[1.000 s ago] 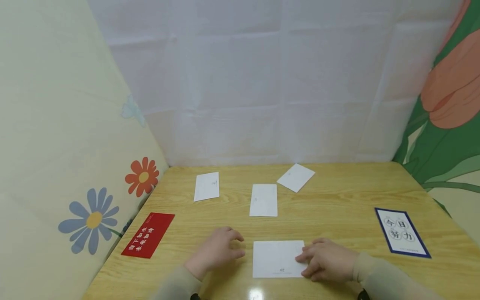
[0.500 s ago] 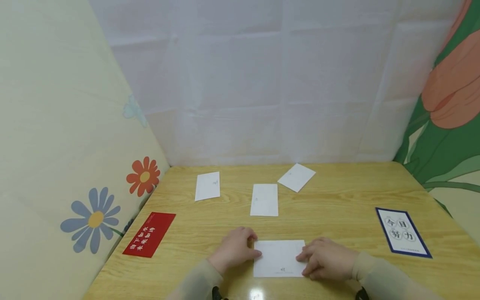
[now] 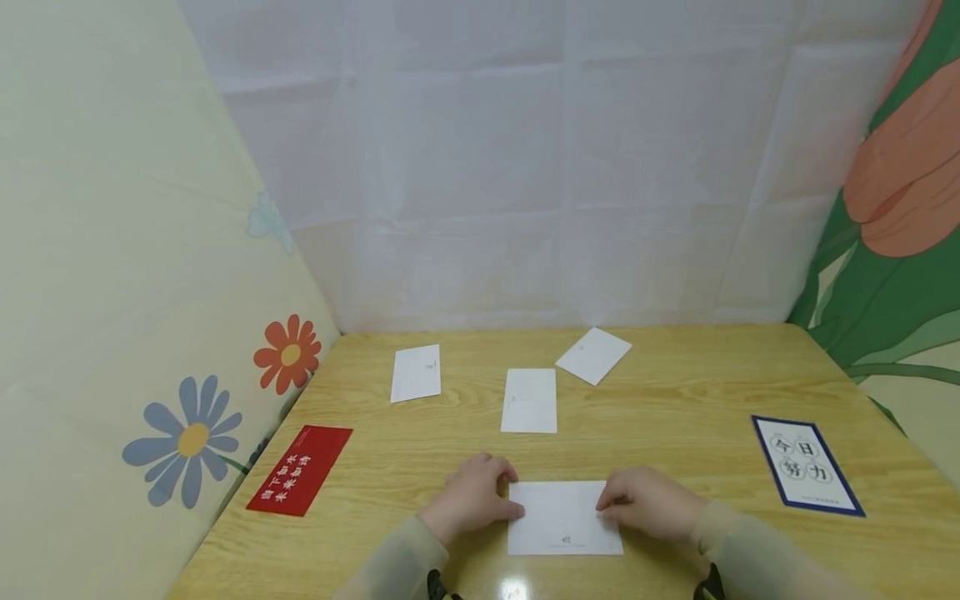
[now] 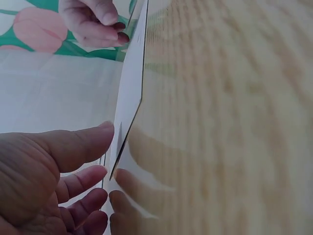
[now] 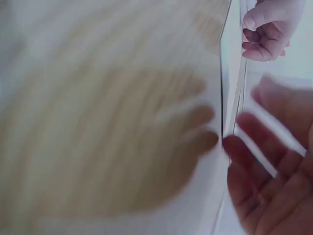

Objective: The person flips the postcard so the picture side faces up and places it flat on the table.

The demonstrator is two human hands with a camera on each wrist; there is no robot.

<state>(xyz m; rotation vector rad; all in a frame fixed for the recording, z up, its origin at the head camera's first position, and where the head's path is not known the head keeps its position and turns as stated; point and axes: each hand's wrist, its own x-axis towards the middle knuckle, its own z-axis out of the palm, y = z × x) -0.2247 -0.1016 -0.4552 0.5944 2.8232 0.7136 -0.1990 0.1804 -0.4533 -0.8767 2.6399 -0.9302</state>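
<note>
A white card (image 3: 562,517) with a small printed mark lies flat on the table near the front, its long side running left to right. At its left edge is my left hand (image 3: 471,498); the thumb reaches over the card, and the loosely bent fingers rest by its upper left corner. My right hand (image 3: 654,503) is over the card's right end with relaxed fingers. In the right wrist view that hand's thumb (image 5: 281,100) stands apart from the card. The left wrist view shows the left thumb (image 4: 83,144) close to the card's face.
Farther back lie three more white cards: one at left (image 3: 416,373), one in the middle (image 3: 529,401) and a tilted one (image 3: 594,356). A red card (image 3: 300,471) lies at the left, a blue-bordered card (image 3: 807,464) at the right. A white sheet (image 3: 480,167) hangs behind the wooden table (image 3: 675,400).
My left hand has moved right to the card's left edge. My right hand has drawn its fingers in and shifted slightly left, uncovering the card's lower right corner. The cards look unmoved.
</note>
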